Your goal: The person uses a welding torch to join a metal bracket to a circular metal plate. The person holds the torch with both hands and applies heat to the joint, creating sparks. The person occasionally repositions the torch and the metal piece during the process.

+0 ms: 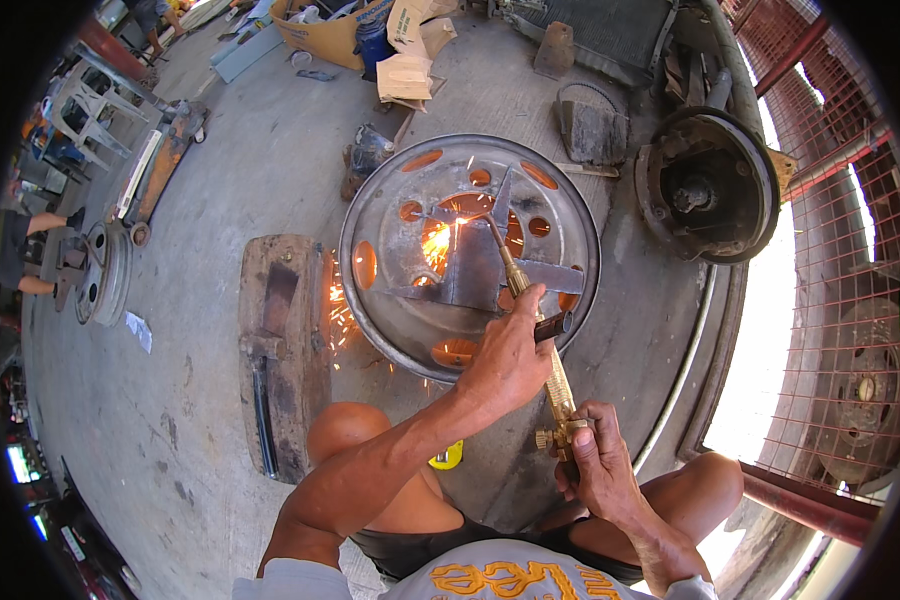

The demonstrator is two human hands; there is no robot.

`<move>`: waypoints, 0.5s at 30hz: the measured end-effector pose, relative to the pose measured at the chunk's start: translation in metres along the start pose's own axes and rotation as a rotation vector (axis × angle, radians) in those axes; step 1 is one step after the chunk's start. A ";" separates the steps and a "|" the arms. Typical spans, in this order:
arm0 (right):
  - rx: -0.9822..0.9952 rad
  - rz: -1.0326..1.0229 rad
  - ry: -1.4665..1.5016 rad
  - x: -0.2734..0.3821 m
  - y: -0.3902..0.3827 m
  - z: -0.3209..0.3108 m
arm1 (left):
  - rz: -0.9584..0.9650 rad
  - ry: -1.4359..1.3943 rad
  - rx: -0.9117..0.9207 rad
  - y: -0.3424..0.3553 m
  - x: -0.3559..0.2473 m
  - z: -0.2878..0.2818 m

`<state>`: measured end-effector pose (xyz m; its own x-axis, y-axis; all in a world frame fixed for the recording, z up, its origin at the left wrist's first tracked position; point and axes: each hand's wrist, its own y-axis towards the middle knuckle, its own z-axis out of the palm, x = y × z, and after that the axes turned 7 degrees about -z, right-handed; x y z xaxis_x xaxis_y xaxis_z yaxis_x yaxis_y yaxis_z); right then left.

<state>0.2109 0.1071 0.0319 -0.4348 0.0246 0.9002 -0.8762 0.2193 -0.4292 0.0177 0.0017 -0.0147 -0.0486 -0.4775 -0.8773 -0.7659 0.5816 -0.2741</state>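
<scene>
A brass cutting torch (560, 388) runs from my lap up to a steel truck wheel rim (375, 322). My left hand (510, 352) is closed round its front part, with a short dark tube (554, 326) jutting out beside the fingers. My right hand (602, 462) grips the rear of the torch by its valve knobs (547, 440). Over the rim lie pieces of dark steel plate (478, 270). The torch tip meets the plate at a bright glowing spot, and orange sparks (436, 246) spray down through the rim's openings.
Left of the rim lies a rusty metal block (288, 400) with a black handle, sparks landing near it. A yellow tape measure (448, 456) sits by my knee. At right are a brake drum (708, 185), a pale hose (682, 375) and red mesh fencing (830, 330). Cardboard (406, 78) lies ahead.
</scene>
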 end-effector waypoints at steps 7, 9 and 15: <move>0.009 -0.026 0.006 0.001 0.001 0.001 | 0.009 0.001 -0.010 -0.001 -0.001 -0.002; 0.004 -0.002 0.000 0.001 0.001 0.001 | -0.011 -0.007 -0.002 -0.002 -0.001 -0.003; 0.008 -0.013 -0.009 0.001 0.001 0.001 | -0.008 0.005 -0.006 -0.001 -0.001 -0.004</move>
<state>0.2091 0.1063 0.0321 -0.4253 0.0133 0.9049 -0.8833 0.2115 -0.4183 0.0159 -0.0009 -0.0121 -0.0453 -0.4852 -0.8732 -0.7698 0.5741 -0.2791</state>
